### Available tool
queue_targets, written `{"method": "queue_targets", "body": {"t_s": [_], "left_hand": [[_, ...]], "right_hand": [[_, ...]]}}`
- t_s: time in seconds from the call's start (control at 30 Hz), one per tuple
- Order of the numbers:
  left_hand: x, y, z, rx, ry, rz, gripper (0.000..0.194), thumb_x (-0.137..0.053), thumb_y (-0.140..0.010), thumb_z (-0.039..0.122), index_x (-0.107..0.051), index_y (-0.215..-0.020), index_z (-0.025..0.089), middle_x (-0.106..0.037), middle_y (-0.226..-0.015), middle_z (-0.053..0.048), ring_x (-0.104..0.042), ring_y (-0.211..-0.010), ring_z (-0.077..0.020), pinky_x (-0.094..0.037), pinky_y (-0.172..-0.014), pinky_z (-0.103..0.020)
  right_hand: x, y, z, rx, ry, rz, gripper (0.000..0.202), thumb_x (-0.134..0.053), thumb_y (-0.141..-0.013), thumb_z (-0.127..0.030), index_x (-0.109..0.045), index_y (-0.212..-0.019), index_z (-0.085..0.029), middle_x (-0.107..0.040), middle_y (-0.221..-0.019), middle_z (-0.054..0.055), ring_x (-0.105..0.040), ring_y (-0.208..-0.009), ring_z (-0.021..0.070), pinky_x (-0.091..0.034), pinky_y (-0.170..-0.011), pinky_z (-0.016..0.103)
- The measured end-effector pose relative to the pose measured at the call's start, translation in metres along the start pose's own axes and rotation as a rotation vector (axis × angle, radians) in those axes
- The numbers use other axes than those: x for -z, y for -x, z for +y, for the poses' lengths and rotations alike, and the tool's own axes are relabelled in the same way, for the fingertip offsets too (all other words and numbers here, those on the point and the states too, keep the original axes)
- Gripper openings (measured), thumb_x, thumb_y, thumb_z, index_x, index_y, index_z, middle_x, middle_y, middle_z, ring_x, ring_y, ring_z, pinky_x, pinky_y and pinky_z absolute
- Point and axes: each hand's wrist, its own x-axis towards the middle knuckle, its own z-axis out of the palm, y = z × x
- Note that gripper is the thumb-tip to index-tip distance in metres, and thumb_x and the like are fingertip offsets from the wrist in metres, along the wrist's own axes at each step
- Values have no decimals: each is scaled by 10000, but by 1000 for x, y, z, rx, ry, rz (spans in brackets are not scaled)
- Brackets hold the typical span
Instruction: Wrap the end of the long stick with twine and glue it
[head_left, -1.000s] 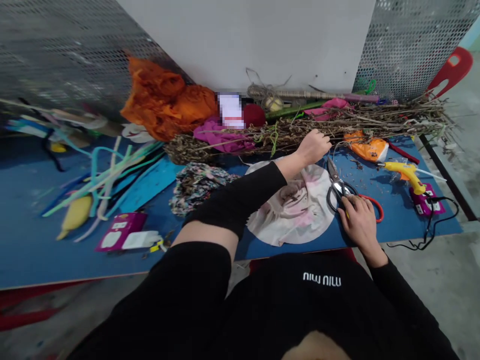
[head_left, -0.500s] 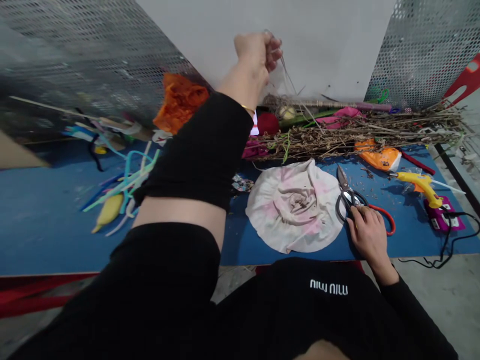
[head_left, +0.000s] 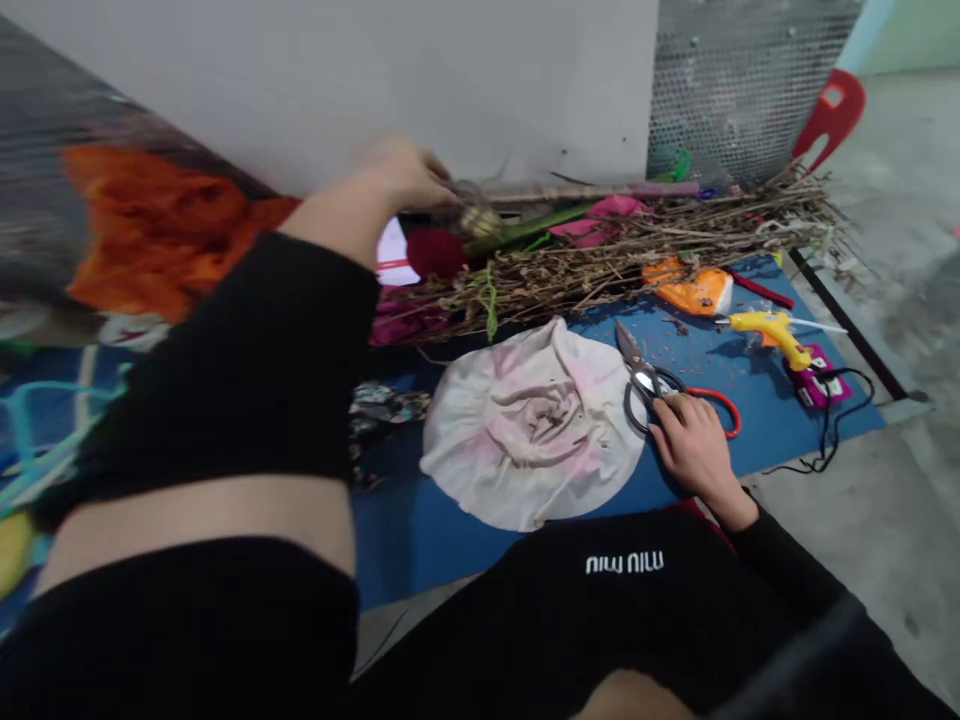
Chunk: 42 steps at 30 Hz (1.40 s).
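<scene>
My left hand [head_left: 416, 178], blurred, is at the back of the table by the white board. Its fingers are closed on a bunch of thin grey wire [head_left: 466, 192], above a pale round ball [head_left: 481, 221]. My right hand [head_left: 696, 445] lies over the handles of black scissors [head_left: 639, 375], fingers resting on them rather than through the loops. A red handle [head_left: 724, 405] sticks out beside that hand. Between my arms a round piece of pink-tinged white cloth [head_left: 480, 430] lies flat, gathered into swirling folds at its centre.
Dry twigs [head_left: 585, 270] stretch along the back of the blue table [head_left: 427, 540]. A yellow glue gun [head_left: 772, 330] and a purple box [head_left: 821, 380] with a black cord lie right. Orange material [head_left: 165, 230] sits back left, and a dark red ball [head_left: 435, 252] lies near my left hand.
My left hand has come down from high in front of the board to the back of the table. The view has turned to the right. My right hand stays on the scissors.
</scene>
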Motion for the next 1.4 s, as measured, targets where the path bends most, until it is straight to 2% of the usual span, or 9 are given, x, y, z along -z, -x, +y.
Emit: {"method": "queue_targets", "body": {"t_s": [0.07, 0.13, 0.3, 0.43, 0.57, 0.8, 1.1, 1.3, 1.4], "left_hand": [[10, 25, 15, 145, -307, -79, 195, -894, -726, 171, -777, -862, 95, -699, -670, 73, -619, -838, -111, -475, -1027, -394], [24, 60, 37, 119, -508, -121, 357, -781, -872, 336, -771, -1191, 176, -784, -1010, 52, -655, -1044, -146, -441, -1027, -354], [39, 171, 75, -101, -315, -76, 338, -673, -867, 416, -802, -1137, 258, -811, -1032, 24, -691, -885, -157, -465, -785, -244], [20, 248, 78, -124, -54, -148, 280, -656, -819, 440, -812, -1005, 301, -822, -948, 14, -677, -690, -182, -490, -663, -292], [-15, 297, 76, 9, 107, -187, 324, -608, -858, 424, -815, -1013, 228, -821, -948, -35, -713, -716, -190, -537, -704, -301], [-57, 319, 56, 173, 177, -152, 331, -591, -876, 403, -814, -1017, 203, -823, -968, -56, -760, -865, -221, -555, -834, -312], [-69, 318, 46, 209, 199, -204, 294, -611, -852, 381, -818, -986, 221, -827, -932, -28, -756, -850, -209, -539, -767, -276], [-70, 318, 45, 223, 202, -213, 312, -611, -867, 406, -823, -985, 209, -822, -910, -33, -743, -807, -206, -525, -751, -287], [-71, 317, 43, 233, 200, -223, 325, -615, -869, 416, -826, -998, 206, -813, -859, -35, -738, -786, -209, -518, -735, -292]], "right_hand": [[0, 0, -2, -10, -5, -14, 374, -490, -1042, -359, -672, -1282, -138, -707, -1209, 166, -614, -1163, 289, -479, -1008, 431], [0, 1, -3, -18, -26, -24, 377, -477, -1047, -361, -671, -1287, -145, -708, -1213, 165, -617, -1170, 289, -488, -1004, 436], [11, 5, 17, -138, -82, 140, 369, -480, -1051, -370, -688, -1269, -156, -728, -1180, 135, -649, -1084, 234, -506, -952, 359], [41, 1, 72, -541, 255, 309, 406, -482, -1032, -382, -662, -1301, -137, -700, -1195, 187, -605, -1071, 305, -443, -900, 426], [64, -11, 117, -646, 494, 57, 352, -575, -959, -344, -651, -1184, -85, -685, -1134, 230, -548, -1081, 363, -358, -890, 456], [57, -23, 133, -550, 575, -58, 334, -464, -1001, -316, -632, -1132, -59, -693, -1089, 262, -535, -1063, 374, -326, -908, 478], [106, -21, 141, -624, 447, 283, 451, -452, -1014, -427, -629, -1247, -83, -696, -1108, 248, -602, -1101, 404, -394, -962, 558], [139, -25, 149, -630, -329, 728, 307, -550, -970, -474, -612, -1057, -187, -720, -916, 70, -707, -801, 213, -523, -800, 394], [142, -30, 159, -684, -704, 775, 259, -556, -963, -453, -580, -916, -200, -648, -698, -9, -605, -581, 124, -464, -611, 279]]}}
